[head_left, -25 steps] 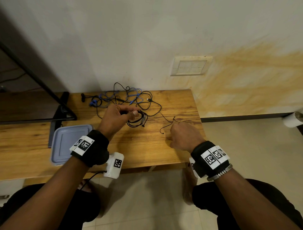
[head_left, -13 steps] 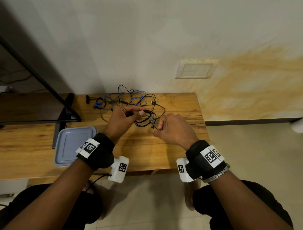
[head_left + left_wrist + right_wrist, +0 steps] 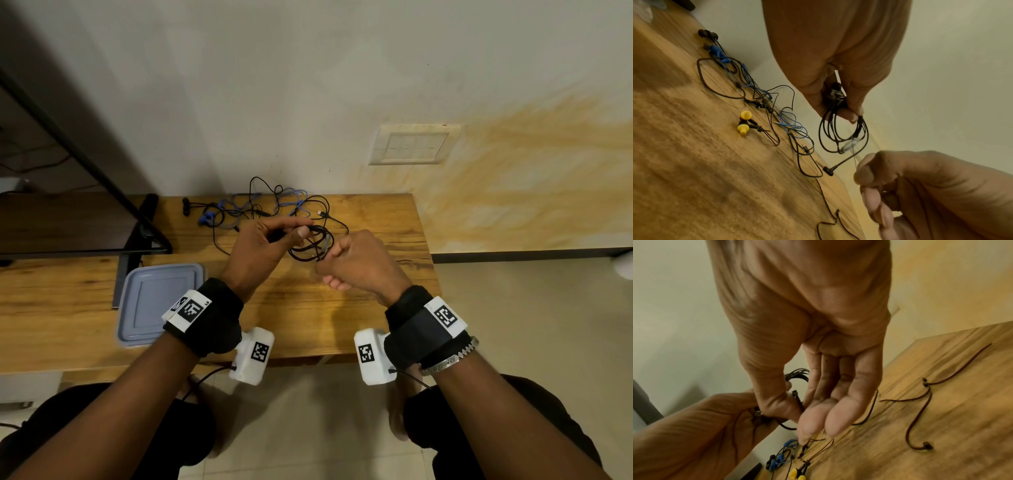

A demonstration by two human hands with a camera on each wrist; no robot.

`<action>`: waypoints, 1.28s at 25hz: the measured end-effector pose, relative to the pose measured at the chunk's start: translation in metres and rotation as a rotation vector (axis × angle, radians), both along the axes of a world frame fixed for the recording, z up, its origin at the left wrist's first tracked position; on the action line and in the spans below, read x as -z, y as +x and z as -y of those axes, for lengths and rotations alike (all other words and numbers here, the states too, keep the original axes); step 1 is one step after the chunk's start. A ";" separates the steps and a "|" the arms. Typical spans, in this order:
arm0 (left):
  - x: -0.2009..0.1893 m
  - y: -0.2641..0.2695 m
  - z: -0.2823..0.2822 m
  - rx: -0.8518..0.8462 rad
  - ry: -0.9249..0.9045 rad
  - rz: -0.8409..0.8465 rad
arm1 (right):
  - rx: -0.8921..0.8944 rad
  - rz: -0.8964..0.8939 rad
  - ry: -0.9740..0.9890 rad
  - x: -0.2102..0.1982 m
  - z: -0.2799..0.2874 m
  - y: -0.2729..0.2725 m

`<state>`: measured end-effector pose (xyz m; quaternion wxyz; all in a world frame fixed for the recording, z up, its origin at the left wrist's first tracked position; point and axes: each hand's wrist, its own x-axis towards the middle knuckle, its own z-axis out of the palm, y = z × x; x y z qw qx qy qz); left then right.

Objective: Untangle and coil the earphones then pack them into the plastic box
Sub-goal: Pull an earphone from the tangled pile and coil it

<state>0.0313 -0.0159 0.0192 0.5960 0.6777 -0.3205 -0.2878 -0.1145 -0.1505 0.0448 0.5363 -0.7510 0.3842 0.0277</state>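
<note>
Presently, left of frame: plastic box (image 3: 159, 301), lidded, on tabletop (image 3: 376, 219). Centre: left hand (image 3: 260, 253), fingers pinching black earphone coil (image 3: 310, 245) aloft. Right: right hand (image 3: 359, 263), fingers curled, pinching the cord's tail. Cord limp, light, springy; best held at gathered loops.

Wooden table (image 3: 359, 308) sat against a pale wall (image 3: 308, 85) with a yellowish stain (image 3: 513, 178) on its right part. Beige switch plate (image 3: 413, 144) was mounted on the wall above the table's far edge. Black metal stand (image 3: 137, 236) stood at left. Tiled floor (image 3: 513, 308) below.
</note>
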 end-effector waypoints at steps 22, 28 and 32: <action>0.003 -0.002 0.003 -0.032 -0.047 -0.538 | 0.269 0.329 -0.119 0.007 -0.016 0.010; 0.005 0.000 0.002 -0.040 -0.090 -0.604 | 0.249 0.389 -0.147 0.007 -0.021 0.011; 0.007 0.001 0.001 -0.090 -0.117 -0.616 | 0.247 0.406 -0.103 0.007 -0.024 0.012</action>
